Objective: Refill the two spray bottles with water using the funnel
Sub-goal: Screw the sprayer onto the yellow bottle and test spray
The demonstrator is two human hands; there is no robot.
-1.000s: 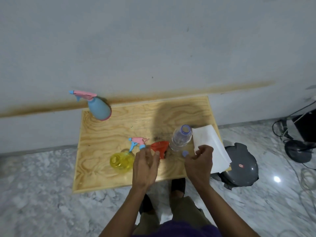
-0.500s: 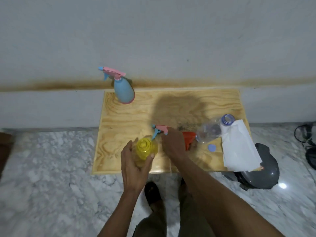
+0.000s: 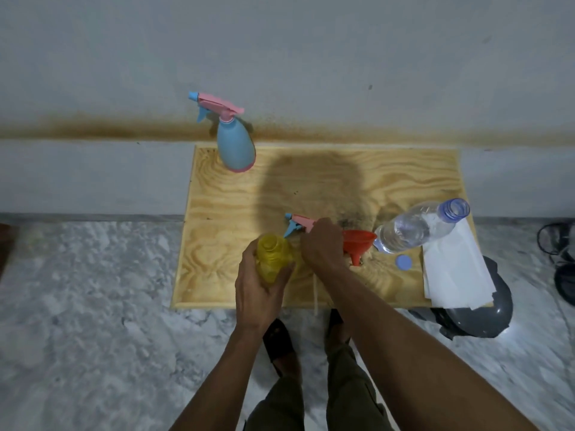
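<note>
My left hand (image 3: 258, 293) is wrapped around the yellow spray bottle (image 3: 273, 256), lifted at the table's front edge with its neck uncovered. My right hand (image 3: 322, 244) is closed over the back of the bottle's pink and blue spray head (image 3: 297, 222), which is off the bottle. A thin pale tube runs from under this hand toward me. The red funnel (image 3: 357, 242) lies on its side just right of that hand. A clear water bottle (image 3: 413, 228) stands uncapped further right, with its blue cap (image 3: 403, 262) lying in front of it. The blue spray bottle (image 3: 235, 147) stands at the far left corner, head on.
Everything sits on a low plywood table (image 3: 404, 175) against a grey wall. White paper sheets (image 3: 454, 269) overhang its right front corner. A dark grey round object (image 3: 485, 315) sits on the marble floor below them, and cables (image 3: 557, 244) lie at far right. My feet are under the front edge.
My left hand has picked the yellow bottle up off the table. My right hand has moved left from the blue cap to the spray head. The view has shifted.
</note>
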